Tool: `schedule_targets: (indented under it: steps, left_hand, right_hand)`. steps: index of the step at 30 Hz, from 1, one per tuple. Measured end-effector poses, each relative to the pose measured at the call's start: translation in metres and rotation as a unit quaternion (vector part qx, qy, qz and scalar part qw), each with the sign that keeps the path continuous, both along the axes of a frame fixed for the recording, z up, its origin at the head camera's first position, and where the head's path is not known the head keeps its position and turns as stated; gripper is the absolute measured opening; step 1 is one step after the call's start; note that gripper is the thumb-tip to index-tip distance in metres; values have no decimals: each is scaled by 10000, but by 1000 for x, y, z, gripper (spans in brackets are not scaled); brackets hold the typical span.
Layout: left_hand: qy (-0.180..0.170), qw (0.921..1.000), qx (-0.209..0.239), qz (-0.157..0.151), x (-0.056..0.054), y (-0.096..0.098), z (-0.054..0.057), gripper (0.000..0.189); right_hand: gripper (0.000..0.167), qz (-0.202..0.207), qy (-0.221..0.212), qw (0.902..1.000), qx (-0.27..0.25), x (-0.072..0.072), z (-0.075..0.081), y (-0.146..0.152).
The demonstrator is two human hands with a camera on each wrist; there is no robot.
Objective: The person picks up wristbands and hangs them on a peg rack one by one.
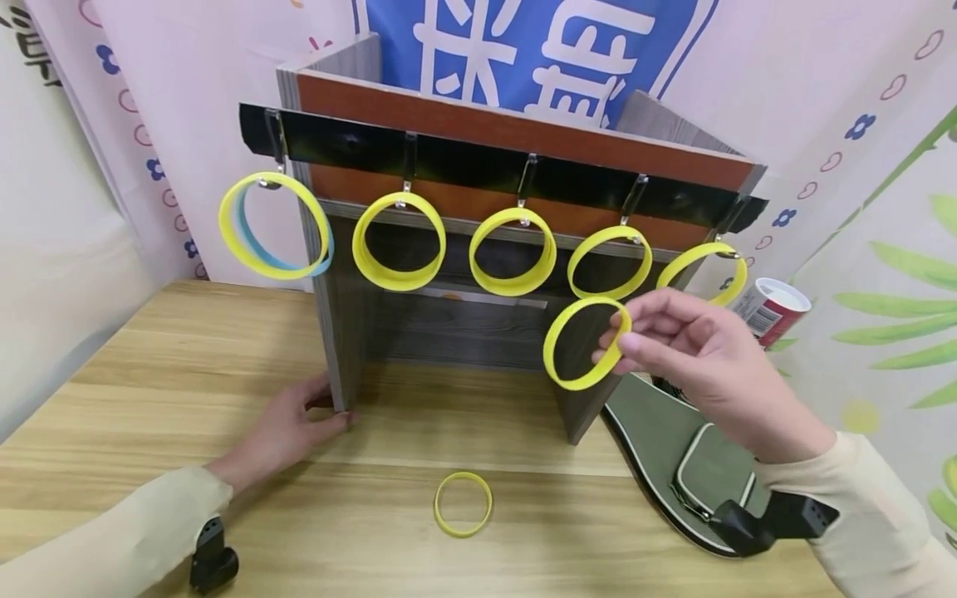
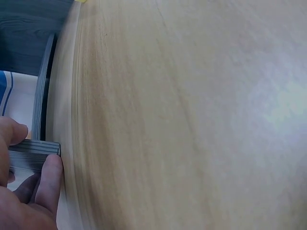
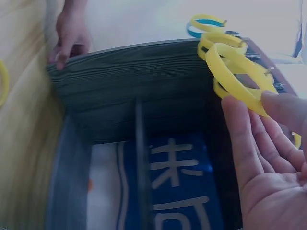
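Observation:
My right hand (image 1: 703, 357) pinches a yellow silicone wristband (image 1: 551, 353) between thumb and fingertips, just below the fourth and fifth hanging bands. My left hand (image 1: 280, 428) grips the bottom front corner of the grey wooden shelf's left side panel (image 2: 33, 154), thumb and fingers on either side of it. Across the shelf top runs a black strip (image 1: 463, 158) with several metal hooks. Yellow wristbands hang from them, and the leftmost hook also carries a blue wristband (image 1: 326, 259). Another yellow wristband (image 1: 437, 505) lies on the table in front of the shelf.
The shelf stands on a light wooden table (image 1: 149, 374). At its right lie a green zippered bag (image 1: 650, 423) and a red-and-white can (image 1: 781, 311). Behind hangs a patterned curtain with a blue panel (image 1: 516, 50) bearing white characters.

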State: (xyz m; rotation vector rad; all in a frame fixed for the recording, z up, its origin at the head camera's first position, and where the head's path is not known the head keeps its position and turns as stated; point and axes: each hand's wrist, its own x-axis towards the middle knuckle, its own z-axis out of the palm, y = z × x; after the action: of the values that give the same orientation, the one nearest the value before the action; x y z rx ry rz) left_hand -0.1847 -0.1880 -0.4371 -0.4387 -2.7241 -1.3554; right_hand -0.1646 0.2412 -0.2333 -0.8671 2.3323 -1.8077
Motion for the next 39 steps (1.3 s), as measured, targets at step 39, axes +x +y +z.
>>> schedule_targets:
  steps: [39]
  left_hand:
    - [227, 9997, -68, 60, 0, 0, -2, 59]
  right_hand:
    - [17, -1592, 23, 9677, -1956, 1, -10, -31]
